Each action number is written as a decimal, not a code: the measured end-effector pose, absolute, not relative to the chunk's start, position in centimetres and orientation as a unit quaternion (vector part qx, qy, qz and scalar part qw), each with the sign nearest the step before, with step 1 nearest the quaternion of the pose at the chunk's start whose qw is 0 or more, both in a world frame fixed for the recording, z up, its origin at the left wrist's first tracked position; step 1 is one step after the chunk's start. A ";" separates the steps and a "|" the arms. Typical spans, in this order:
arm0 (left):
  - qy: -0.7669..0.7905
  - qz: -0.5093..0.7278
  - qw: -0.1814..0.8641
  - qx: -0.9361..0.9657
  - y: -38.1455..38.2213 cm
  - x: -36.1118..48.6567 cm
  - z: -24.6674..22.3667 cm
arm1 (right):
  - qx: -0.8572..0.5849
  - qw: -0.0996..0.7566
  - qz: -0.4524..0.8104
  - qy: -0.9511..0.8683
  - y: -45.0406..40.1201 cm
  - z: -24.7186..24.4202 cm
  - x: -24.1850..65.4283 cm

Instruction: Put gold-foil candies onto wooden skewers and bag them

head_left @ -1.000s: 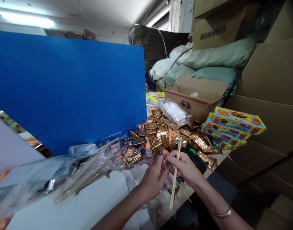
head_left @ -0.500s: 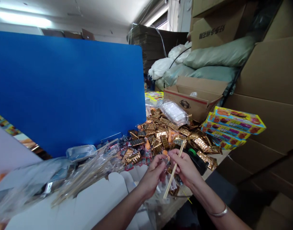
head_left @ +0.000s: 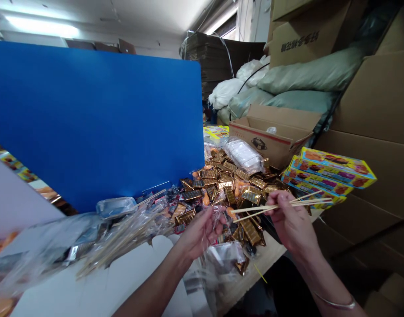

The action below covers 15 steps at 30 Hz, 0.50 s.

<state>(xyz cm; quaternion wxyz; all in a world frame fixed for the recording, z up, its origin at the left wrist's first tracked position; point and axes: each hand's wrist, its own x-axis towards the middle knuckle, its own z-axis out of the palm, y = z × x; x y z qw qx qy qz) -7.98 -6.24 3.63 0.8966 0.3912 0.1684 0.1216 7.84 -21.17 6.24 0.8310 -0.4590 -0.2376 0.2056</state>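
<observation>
Warehouse storage is shown, with stacked corrugated cardboard cartons [head_left: 370, 101] and pale woven sacks [head_left: 301, 83] to the right. A flat blue panel [head_left: 89, 123] is stood upright behind a bench [head_left: 264, 259]. A large loose heap of gold-foil wrapped bars [head_left: 222, 182] is spread over the bench, directly beyond and partly beneath both hands. An open brown carton [head_left: 264, 136] and a stack of yellow printed boxes [head_left: 330, 174] are positioned behind the heap's right side.

Several thin wooden skewers [head_left: 310, 200] are pinched in the right hand [head_left: 292, 224] between thumb and fingers and are held almost level, with their points directed toward the left hand. A small clear plastic sleeve [head_left: 218, 218] is gripped between the fingers of the left hand [head_left: 197, 235], which is otherwise partly opened, palm upward. A bundle of wooden skewers in clear plastic wrap [head_left: 123, 240] is laid on the bench, left of the left hand.
</observation>
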 end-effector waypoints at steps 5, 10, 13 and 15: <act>0.114 0.107 0.903 0.401 -6.5 -8.3 3.5 | -0.452 0.820 0.191 -0.295 -20.5 6.6 7.3; 0.065 0.128 0.875 0.462 -6.5 -8.6 4.0 | -0.497 0.776 0.230 -0.314 -20.5 5.6 7.5; 0.062 0.128 0.864 0.483 -6.2 -8.6 4.0 | -0.520 0.772 0.195 -0.311 -21.3 5.7 8.3; 0.064 0.121 0.861 0.489 -6.1 -8.6 3.8 | -0.548 0.750 0.182 -0.323 -21.7 6.3 8.6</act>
